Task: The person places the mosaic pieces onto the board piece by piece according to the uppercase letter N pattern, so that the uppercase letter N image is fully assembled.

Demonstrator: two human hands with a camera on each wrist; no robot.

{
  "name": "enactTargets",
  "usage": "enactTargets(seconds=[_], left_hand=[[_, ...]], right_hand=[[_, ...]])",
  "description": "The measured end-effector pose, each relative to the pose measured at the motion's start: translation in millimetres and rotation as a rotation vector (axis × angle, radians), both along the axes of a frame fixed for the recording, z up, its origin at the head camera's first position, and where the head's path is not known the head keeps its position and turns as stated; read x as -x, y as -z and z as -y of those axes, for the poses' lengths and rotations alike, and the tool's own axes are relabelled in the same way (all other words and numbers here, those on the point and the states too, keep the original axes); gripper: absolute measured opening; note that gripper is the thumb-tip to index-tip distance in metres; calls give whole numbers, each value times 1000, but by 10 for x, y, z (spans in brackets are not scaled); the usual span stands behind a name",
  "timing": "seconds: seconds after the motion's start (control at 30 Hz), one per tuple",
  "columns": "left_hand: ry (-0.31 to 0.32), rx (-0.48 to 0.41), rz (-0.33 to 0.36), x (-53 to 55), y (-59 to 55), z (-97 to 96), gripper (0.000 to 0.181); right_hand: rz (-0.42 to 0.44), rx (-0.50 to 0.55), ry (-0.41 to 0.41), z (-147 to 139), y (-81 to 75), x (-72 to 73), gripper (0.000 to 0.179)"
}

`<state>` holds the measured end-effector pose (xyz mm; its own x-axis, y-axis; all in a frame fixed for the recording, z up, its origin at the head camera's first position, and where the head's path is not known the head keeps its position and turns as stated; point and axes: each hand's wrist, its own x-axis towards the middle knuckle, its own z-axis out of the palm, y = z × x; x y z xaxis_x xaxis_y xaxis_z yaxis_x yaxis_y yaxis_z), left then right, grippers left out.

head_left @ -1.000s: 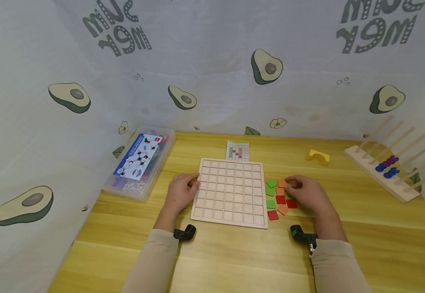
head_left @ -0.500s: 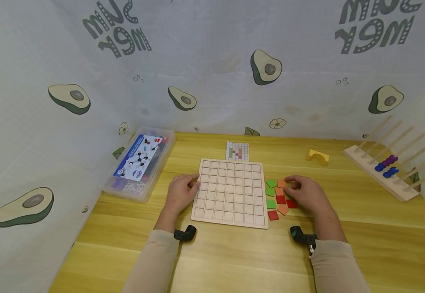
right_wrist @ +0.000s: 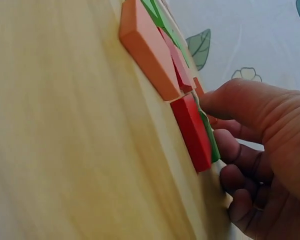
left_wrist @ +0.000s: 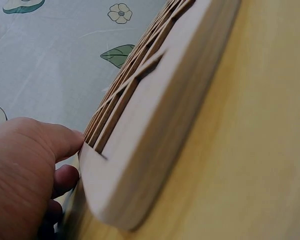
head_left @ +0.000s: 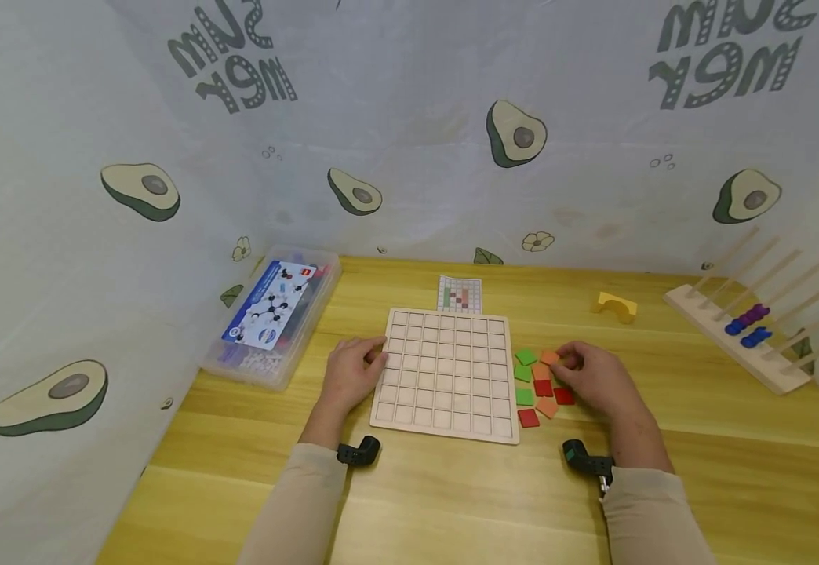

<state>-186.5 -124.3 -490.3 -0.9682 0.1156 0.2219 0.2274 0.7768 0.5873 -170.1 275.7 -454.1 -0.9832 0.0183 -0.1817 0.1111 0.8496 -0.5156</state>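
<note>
A pale wooden grid board (head_left: pixel 445 375) lies flat on the table. At its left edge my left hand (head_left: pixel 350 373) rests with thumb and fingertips touching the side; the left wrist view shows the thumb (left_wrist: pixel 65 141) against the board's rim. Beyond the board's right side, my right hand (head_left: pixel 598 380) pinches an orange square tile (head_left: pixel 548 358) at the pile's back. Red tiles (head_left: pixel 543 388), green tiles (head_left: pixel 525 397) and other orange tiles lie about it. From the right wrist, a red tile (right_wrist: pixel 192 135) shows just beside the thumb, which mostly hides the pinched tile.
A printed grid card (head_left: pixel 460 295) lies behind the board. At the back left is a clear plastic case (head_left: pixel 271 314) with a blue label. A yellow arch block (head_left: pixel 616 304) and a wooden peg rack (head_left: pixel 734 337) with blue and purple beads stand to the right.
The orange tile at my right fingertips has turned and shifted slightly right. My left hand stays at the board's edge. The head view has shifted a little.
</note>
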Motion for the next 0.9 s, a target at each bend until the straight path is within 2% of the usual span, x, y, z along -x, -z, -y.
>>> enactTargets(seconds=[0.17,0.47,0.67,0.9], left_hand=[[4,-3,-18,-14,12,2,34],[6,21,-24,-15,7,3,31],[6,51,-31,-12,5,-3,32],[0,37,-22,-24,-11,-9,32]], right_hand=[[-17,4,14,57,-44,-9,44],[-58,22,-82,317,-230,-11,43],[-104,23,-150,501,-224,7,36],[-82,69,-163,722,-209,6,33]])
